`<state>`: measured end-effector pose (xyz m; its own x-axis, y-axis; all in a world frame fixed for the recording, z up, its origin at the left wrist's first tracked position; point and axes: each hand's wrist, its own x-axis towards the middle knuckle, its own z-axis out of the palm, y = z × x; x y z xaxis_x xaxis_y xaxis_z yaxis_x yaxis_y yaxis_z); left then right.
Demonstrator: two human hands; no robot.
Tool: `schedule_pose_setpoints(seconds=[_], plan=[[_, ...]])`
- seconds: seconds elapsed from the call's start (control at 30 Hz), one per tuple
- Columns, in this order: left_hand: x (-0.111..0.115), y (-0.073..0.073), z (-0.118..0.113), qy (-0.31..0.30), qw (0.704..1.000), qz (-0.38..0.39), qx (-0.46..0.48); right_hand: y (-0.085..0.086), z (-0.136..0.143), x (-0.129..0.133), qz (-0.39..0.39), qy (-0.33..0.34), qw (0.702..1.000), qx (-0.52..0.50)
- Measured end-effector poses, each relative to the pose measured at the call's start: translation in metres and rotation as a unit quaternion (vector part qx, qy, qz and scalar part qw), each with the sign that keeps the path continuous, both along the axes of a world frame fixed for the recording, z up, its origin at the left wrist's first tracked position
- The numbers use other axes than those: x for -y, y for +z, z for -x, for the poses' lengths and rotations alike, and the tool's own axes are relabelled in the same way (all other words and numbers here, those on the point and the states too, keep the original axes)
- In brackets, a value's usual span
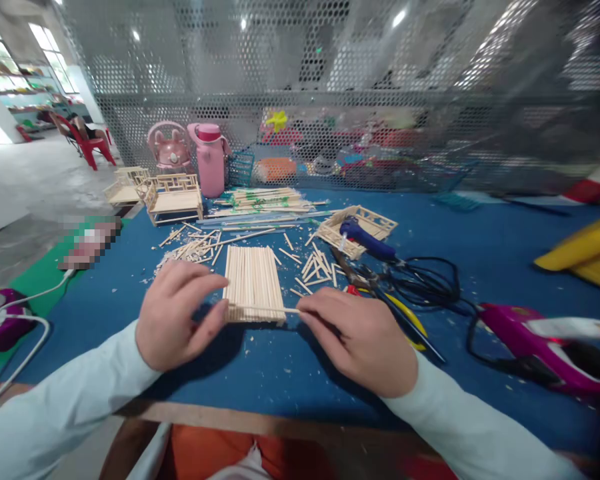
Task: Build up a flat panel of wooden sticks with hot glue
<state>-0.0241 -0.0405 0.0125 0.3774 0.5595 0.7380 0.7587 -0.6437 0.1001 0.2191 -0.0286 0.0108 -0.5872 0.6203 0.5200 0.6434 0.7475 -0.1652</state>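
A small panel of wooden sticks [253,277] laid side by side rests in front of me. My left hand [180,313] is curled at its left edge, with the index finger and thumb against it. Between thumb and fingers, my right hand [363,337] pinches the right end of a thin wooden stick [280,309]. This stick runs crosswise along the panel's near edge, and its left end lies by my left thumb. Whether it touches the panel along its whole length I cannot tell.
Loose stick pieces [317,267] and stick bundles [265,200] lie beyond the panel. Miniature wooden benches [175,200] stand back left, near a pink bottle [211,163]. A blue glue gun [367,239], its black cable [425,283] and pliers [400,320] lie right. Perforated metal screen [300,60] behind.
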Motion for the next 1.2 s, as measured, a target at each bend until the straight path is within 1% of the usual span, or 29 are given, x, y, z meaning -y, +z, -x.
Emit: schedule_pose_setpoints(seconds=[0.03, 0.1, 0.17, 0.23, 0.33, 0.47, 0.57, 0.63, 0.73, 0.77, 0.8, 0.83, 0.87, 0.9, 0.93, 0.97, 1.0, 1.03, 1.07, 1.2], plan=[[0.005, 0.004, -0.009, 0.016, 0.999, -0.011, -0.043, 0.003, 0.002, 0.004, -0.021, -0.004, 1.0, 0.002], [0.013, 0.009, -0.027, 0.032, 0.994, 0.023, -0.103, 0.008, 0.008, 0.014, -0.061, -0.003, 0.998, 0.004], [0.02, 0.01, -0.042, 0.017, 0.989, 0.064, -0.134, 0.01, 0.015, 0.024, -0.082, -0.004, 0.997, 0.007], [0.026, 0.009, -0.05, -0.007, 0.981, 0.105, -0.164, 0.011, 0.02, 0.033, -0.093, -0.011, 0.996, 0.011], [0.033, 0.003, -0.05, -0.033, 0.969, 0.158, -0.188, 0.007, 0.024, 0.043, -0.102, -0.014, 0.994, 0.026], [0.042, -0.008, -0.045, -0.039, 0.96, 0.203, -0.187, -0.003, 0.024, 0.051, -0.097, 0.0, 0.994, 0.051], [0.046, -0.016, -0.045, -0.04, 0.959, 0.22, -0.173, -0.009, 0.025, 0.054, -0.091, 0.001, 0.994, 0.061], [0.047, -0.02, -0.046, -0.055, 0.959, 0.233, -0.152, -0.009, 0.024, 0.055, -0.097, 0.009, 0.993, 0.06], [0.048, -0.022, -0.045, -0.081, 0.957, 0.266, -0.087, -0.001, 0.012, 0.055, -0.133, 0.032, 0.99, 0.031], [0.049, -0.021, -0.044, -0.08, 0.956, 0.277, -0.054, 0.003, 0.004, 0.053, -0.144, 0.014, 0.989, 0.01], [0.049, -0.021, -0.043, -0.076, 0.955, 0.285, -0.018, 0.007, -0.004, 0.051, -0.147, -0.027, 0.989, -0.006], [0.05, -0.02, -0.041, -0.07, 0.954, 0.292, 0.018, 0.01, -0.014, 0.047, -0.136, -0.104, 0.985, -0.024], [0.051, -0.02, -0.04, -0.068, 0.951, 0.296, 0.052, 0.011, -0.024, 0.043, -0.094, -0.203, 0.975, -0.017], [0.052, -0.02, -0.039, -0.069, 0.948, 0.301, 0.083, 0.012, -0.034, 0.037, -0.033, -0.305, 0.952, 0.022], [0.053, -0.02, -0.039, -0.074, 0.943, 0.304, 0.11, 0.011, -0.044, 0.032, 0.045, -0.395, 0.914, 0.083], [0.054, -0.022, -0.039, -0.079, 0.939, 0.307, 0.134, 0.009, -0.051, 0.026, 0.12, -0.45, 0.874, 0.137], [0.055, -0.023, -0.039, -0.084, 0.934, 0.31, 0.155, 0.006, -0.058, 0.02, 0.159, -0.473, 0.851, 0.162], [0.056, -0.025, -0.04, -0.087, 0.93, 0.313, 0.173, 0.003, -0.063, 0.015, 0.185, -0.486, 0.836, 0.177], [0.056, -0.026, -0.041, -0.088, 0.926, 0.315, 0.189, -0.001, -0.066, 0.011, 0.198, -0.489, 0.829, 0.182], [0.058, -0.029, -0.044, -0.091, 0.92, 0.304, 0.229, -0.008, -0.069, 0.002, 0.198, -0.494, 0.826, 0.184]])
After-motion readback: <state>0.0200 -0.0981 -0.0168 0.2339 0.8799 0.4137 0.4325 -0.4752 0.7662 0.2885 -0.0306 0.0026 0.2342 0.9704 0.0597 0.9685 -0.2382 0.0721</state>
